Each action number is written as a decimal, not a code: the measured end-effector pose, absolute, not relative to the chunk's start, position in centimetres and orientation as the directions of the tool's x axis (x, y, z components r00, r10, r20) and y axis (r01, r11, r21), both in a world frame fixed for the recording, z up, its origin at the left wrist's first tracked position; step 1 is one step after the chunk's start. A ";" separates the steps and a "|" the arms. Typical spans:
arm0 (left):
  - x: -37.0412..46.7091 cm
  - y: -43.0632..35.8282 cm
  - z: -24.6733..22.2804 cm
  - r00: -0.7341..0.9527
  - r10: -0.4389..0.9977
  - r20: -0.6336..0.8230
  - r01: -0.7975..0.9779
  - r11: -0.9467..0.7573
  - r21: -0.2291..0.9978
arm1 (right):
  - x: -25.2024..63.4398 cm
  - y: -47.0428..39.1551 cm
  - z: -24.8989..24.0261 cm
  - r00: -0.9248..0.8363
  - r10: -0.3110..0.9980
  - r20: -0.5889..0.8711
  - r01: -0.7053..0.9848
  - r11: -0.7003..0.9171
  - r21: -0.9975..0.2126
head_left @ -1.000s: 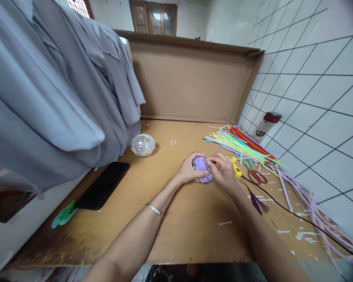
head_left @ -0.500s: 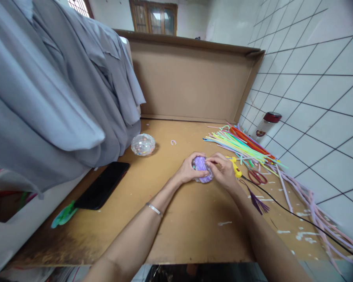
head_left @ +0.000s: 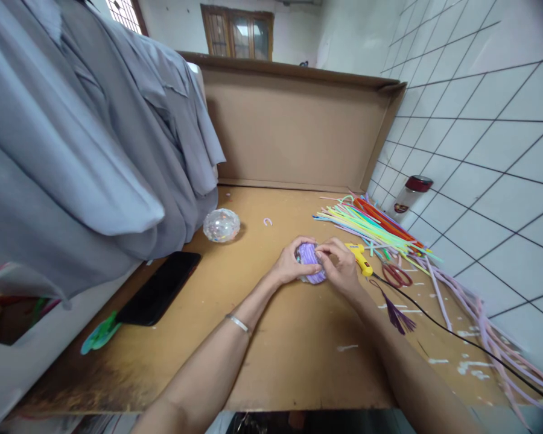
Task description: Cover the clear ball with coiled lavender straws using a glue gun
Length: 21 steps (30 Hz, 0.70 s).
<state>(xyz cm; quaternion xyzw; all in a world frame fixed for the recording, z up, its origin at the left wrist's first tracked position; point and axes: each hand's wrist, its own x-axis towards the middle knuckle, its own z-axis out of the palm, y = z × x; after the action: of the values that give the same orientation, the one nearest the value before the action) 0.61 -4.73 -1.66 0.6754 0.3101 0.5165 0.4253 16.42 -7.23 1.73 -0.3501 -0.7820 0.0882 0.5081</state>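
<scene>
A small rounded object wrapped in purple strands (head_left: 308, 255) is held above the tabletop near its middle. My left hand (head_left: 290, 260) wraps round its left side, thumb across the front. My right hand (head_left: 339, 263) is pinched at its right edge, thumb and forefinger together; whatever small piece lies between those fingertips is too hidden to name. Just right of my right hand lies a yellow glue gun (head_left: 361, 260) with a black cord. A clear faceted bowl-like piece (head_left: 221, 225) stands farther left on the table, and a small pink curl (head_left: 267, 222) lies between.
Colourful pipe cleaners (head_left: 375, 226) spread at the back right, near red-handled scissors (head_left: 397, 275), a purple tassel (head_left: 399, 314) and a red-lidded jar (head_left: 410, 196). A black phone (head_left: 160, 289) lies left, beside grey cloth (head_left: 117, 132). A cardboard panel (head_left: 294, 126) stands behind.
The view has shifted slightly, so everything sits a little lower. My right fingers have moved slightly at the purple object's edge; my left hand keeps its hold.
</scene>
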 end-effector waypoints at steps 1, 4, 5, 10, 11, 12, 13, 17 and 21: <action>0.5 -4.6 -1.7 0.261 0.861 0.436 -0.026 -0.445 0.895 | 16.2 -6.9 1.7 -0.238 0.628 0.741 0.460 0.745 -0.483; 0.3 -3.9 -2.0 0.200 0.865 0.460 -0.027 -0.464 0.885 | 15.7 -5.7 1.6 -0.280 0.598 0.751 0.445 0.774 -0.450; 0.3 -3.6 -2.0 0.174 0.865 0.471 -0.019 -0.475 0.880 | 15.5 -5.2 1.6 -0.301 0.586 0.752 0.435 0.786 -0.439; 0.3 -2.7 -2.0 0.102 0.848 0.521 0.053 -0.527 0.848 | 15.2 -3.9 1.2 -0.309 0.524 0.794 0.418 0.825 -0.381; 0.4 -2.7 -2.0 0.110 0.839 0.533 0.070 -0.541 0.838 | 15.2 -3.9 1.1 -0.289 0.514 0.808 0.423 0.825 -0.373; 0.5 -2.6 -2.0 0.117 0.827 0.550 0.092 -0.560 0.823 | 15.2 -3.9 0.9 -0.272 0.505 0.819 0.431 0.825 -0.365; 0.6 -2.6 -2.0 0.120 0.812 0.572 0.114 -0.583 0.804 | 15.3 -3.9 0.7 -0.263 0.497 0.827 0.440 0.825 -0.356; 0.8 -2.5 -2.1 0.105 0.747 0.657 0.199 -0.663 0.722 | 15.7 -4.1 0.1 -0.269 0.491 0.829 0.458 0.822 -0.338; 0.9 -2.6 -2.2 0.112 0.721 0.684 0.223 -0.689 0.689 | 16.0 -4.3 0.0 -0.273 0.500 0.822 0.447 0.822 -0.352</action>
<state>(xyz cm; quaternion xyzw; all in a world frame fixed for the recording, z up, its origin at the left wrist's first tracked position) 0.91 -2.57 -2.16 0.7140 0.3302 0.5787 0.2151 15.99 -4.32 -0.05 -0.2969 -0.7975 0.0256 0.5246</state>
